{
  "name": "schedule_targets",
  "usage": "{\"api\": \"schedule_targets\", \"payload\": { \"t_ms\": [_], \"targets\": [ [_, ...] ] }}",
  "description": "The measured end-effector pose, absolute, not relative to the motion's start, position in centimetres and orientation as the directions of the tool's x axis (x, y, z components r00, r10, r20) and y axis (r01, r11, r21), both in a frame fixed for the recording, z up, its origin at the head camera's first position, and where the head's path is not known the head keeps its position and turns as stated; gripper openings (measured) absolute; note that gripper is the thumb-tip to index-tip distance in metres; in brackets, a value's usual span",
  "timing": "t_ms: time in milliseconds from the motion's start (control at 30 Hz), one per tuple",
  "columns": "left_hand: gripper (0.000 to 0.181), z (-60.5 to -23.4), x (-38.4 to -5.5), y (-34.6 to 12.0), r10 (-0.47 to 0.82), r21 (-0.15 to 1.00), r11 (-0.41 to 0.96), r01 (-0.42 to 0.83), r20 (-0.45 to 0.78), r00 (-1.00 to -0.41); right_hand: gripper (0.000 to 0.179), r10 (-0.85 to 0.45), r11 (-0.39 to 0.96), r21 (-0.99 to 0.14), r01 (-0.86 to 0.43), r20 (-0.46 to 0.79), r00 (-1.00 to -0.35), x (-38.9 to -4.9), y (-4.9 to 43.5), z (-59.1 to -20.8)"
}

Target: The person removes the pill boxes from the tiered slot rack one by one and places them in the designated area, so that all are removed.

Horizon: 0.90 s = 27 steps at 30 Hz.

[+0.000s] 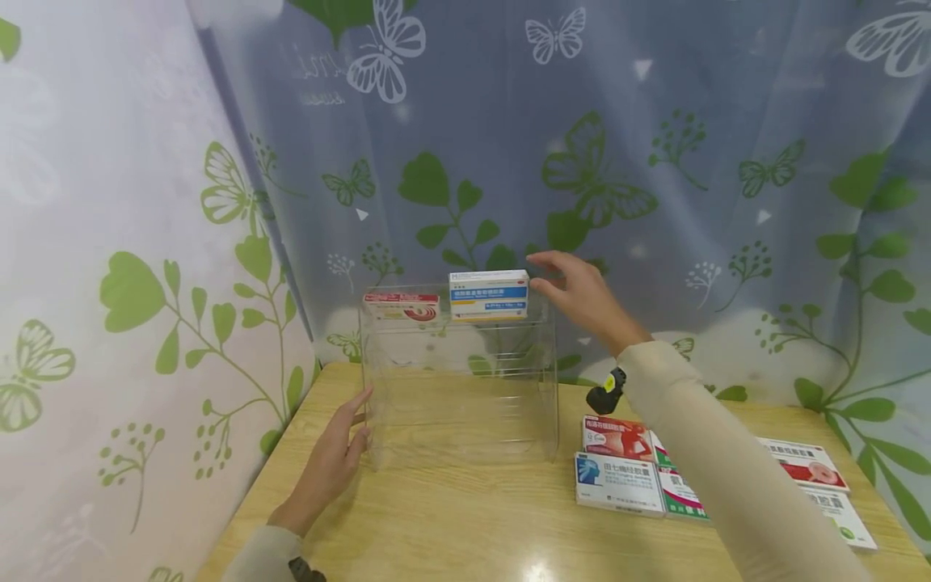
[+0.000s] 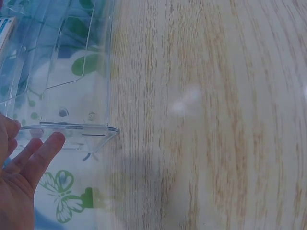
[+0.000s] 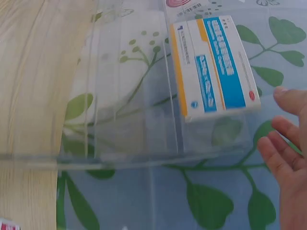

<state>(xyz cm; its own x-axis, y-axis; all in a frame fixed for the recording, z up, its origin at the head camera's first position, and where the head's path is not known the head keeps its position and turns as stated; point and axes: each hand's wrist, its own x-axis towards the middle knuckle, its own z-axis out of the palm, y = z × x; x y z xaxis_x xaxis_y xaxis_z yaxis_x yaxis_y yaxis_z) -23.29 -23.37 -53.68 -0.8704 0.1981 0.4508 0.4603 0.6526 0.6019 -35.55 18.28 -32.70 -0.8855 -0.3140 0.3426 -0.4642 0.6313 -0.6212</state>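
Right wrist view: clear acrylic rack (image 3: 129, 120) filled most of frame, its tiers seen thru each other. A white med box w/ blue & orange bands (image 3: 214, 67) sat on a tier, upper centre-right. Right hand (image 3: 288, 163) was at right edge, fingers straight & relaxed, just beside box, not touching it, holding nothing. A red-patterned box (image 3: 184, 4) showed only partly at top edge. Wood table (image 3: 33, 57) lay left; leaf-print curtain (image 3: 216, 201) showed behind rack.
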Motion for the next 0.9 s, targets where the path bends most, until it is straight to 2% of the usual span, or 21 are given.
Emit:
{"api": "schedule_targets", "payload": {
  "t_ms": [333,633,900],
  "targets": [
    [0.069,-53.9,-23.3,-23.6,0.207,0.598,0.644,0.477,0.464,-0.861,0.047,-0.393,0.715,-0.501,-0.487,0.289,-0.873,-36.7,14.9,-32.9],
    [0.068,-54.0,-23.5,-23.6,0.206,0.603,0.640,0.476,0.463,-0.862,0.037,-0.359,0.701,-0.491,-0.518,0.384,-0.851,-36.5,14.6,-33.1],
    [0.068,-54.1,-23.5,-23.6,0.206,0.599,0.641,0.480,0.468,-0.859,0.036,-0.279,0.660,-0.505,-0.556,0.522,-0.806,-34.9,15.4,-30.5]
  ]
}}
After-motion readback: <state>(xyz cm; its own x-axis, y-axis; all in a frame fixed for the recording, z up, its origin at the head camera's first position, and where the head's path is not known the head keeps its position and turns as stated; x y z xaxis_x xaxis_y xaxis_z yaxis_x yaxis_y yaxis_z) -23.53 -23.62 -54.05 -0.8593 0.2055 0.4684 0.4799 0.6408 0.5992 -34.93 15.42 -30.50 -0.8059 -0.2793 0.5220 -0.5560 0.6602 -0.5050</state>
